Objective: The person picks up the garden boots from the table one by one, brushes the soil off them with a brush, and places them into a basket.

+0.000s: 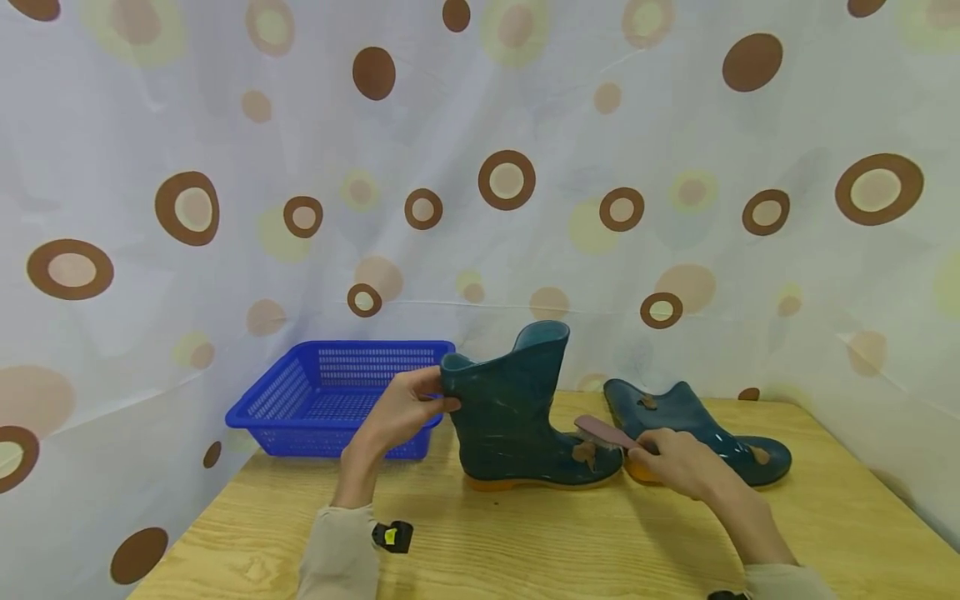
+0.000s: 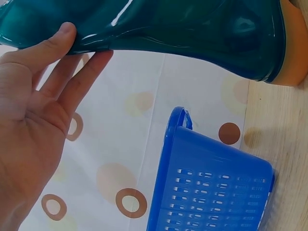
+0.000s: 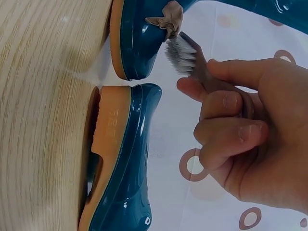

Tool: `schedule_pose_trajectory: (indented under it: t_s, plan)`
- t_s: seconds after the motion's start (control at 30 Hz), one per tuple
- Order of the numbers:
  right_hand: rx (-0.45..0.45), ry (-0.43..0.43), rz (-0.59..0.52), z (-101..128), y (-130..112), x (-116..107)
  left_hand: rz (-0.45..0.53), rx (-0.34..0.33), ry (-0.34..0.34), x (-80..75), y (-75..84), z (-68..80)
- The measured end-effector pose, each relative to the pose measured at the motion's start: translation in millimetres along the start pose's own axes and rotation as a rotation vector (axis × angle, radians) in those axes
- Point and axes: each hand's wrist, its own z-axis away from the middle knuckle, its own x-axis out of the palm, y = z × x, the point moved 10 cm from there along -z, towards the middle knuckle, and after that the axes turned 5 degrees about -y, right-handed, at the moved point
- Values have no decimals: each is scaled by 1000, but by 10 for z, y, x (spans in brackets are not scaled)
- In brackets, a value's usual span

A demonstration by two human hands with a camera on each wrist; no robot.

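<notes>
I see the upright boot (image 1: 517, 417) standing mid-counter (image 1: 525, 542), my left hand (image 1: 401, 410) pinching its shaft rim, my right hand (image 1: 671, 462) grasping a brush (image 1: 603, 433) at its toe, the second boot (image 1: 697, 429) lying behind, a blue basket (image 1: 337, 400) left.

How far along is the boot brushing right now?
Nothing looks finished: brown dirt patches still show on both boots. In hand: the left hand holds the upright boot by its top rim, while the right hand grips the brush, bristles at the patch on its toe. Left: that patch, then the lying boot, still marked; the blue basket holds nothing visible.
</notes>
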Motion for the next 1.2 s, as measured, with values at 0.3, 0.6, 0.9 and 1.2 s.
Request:
schedule_pose_trajectory:
  t_s: [0.3, 0.6, 0.9, 1.2]
  plan:
    - [-51, 4, -135, 8, -100, 44, 12, 14, -21, 10, 28, -2]
    - [-76, -28, -128, -23, -158, 125, 15, 21, -7, 2, 41, -7]
    - [-31, -16, -44, -23, -158, 107, 2, 35, 38, -65, 15, 8]
    - [30, -20, 30, -36, -51, 70, -26, 29, 51, -90, 1, 33]
